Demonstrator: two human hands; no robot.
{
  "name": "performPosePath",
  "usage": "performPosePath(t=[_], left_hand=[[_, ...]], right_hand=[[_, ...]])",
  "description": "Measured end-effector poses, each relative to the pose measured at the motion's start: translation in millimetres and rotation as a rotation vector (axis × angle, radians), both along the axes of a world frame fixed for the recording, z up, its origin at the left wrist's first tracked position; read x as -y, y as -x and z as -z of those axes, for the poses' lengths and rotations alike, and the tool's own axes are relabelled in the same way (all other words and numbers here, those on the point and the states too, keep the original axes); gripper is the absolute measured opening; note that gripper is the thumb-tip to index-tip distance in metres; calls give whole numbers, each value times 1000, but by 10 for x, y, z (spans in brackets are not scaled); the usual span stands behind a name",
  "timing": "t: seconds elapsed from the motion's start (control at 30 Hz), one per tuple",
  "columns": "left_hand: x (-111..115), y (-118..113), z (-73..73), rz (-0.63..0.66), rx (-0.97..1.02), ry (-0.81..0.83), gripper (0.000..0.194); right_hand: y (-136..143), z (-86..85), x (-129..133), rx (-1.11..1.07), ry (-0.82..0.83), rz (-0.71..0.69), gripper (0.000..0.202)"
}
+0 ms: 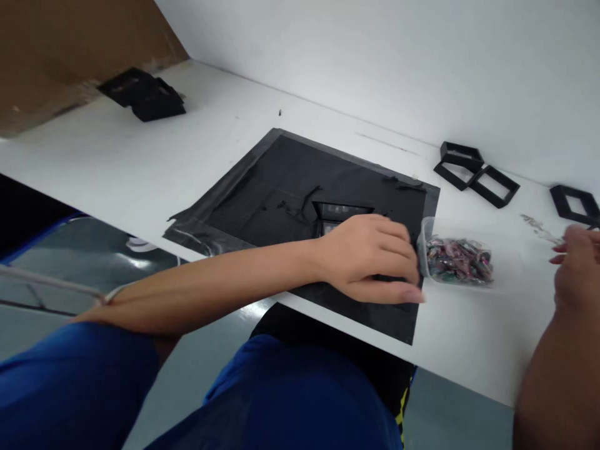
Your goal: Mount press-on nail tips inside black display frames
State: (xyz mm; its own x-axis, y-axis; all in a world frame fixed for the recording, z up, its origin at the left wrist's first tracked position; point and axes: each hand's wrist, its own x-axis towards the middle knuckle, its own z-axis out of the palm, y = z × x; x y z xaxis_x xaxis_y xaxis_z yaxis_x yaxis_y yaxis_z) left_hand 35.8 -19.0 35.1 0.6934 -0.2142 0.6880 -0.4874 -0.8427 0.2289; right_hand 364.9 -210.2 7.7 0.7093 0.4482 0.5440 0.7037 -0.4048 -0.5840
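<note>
My left hand [375, 259] lies over the right part of a black mat [290, 181], its fingers curled near the left wall of a clear plastic box. Whatever may be under its palm is hidden. Just beyond my left wrist, a black case [344, 211] lies on the mat, partly covered by the hand. Small glossy pink and green pieces [459, 259] fill the clear box [504, 265]. At the right edge my right hand [579, 262] has its fingers bent together beside some small pale pieces [539, 228]; what it holds is too blurred to tell.
Black frames [494, 186] lie against the wall at the back right, and another black frame [575, 203] is beyond my right hand. Black items [150, 97] are piled at the far left of the white table [126, 162], beside a brown board [70, 56].
</note>
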Motion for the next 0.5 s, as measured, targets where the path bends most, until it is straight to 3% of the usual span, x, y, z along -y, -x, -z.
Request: performPosePath(t=[0.13, 0.17, 0.23, 0.27, 0.37, 0.5], left_hand=[[287, -627, -194, -191, -206, -41, 33], [337, -784, -216, -263, -281, -110, 29], [402, -1058, -228, -281, -416, -355, 24], [417, -1167, -219, -283, -447, -399, 26], [407, -1375, -152, -291, -562, -421, 31], [344, -1452, -44, -291, -667, -400, 33]], right_hand=[[178, 105, -51, -134, 1, -8, 37], [250, 106, -61, -152, 16, -31, 37], [384, 82, -78, -151, 47, -61, 35], [440, 62, -83, -138, 60, -65, 33], [550, 2, -90, -107, 103, -89, 30], [599, -27, -86, -77, 161, -172, 30]])
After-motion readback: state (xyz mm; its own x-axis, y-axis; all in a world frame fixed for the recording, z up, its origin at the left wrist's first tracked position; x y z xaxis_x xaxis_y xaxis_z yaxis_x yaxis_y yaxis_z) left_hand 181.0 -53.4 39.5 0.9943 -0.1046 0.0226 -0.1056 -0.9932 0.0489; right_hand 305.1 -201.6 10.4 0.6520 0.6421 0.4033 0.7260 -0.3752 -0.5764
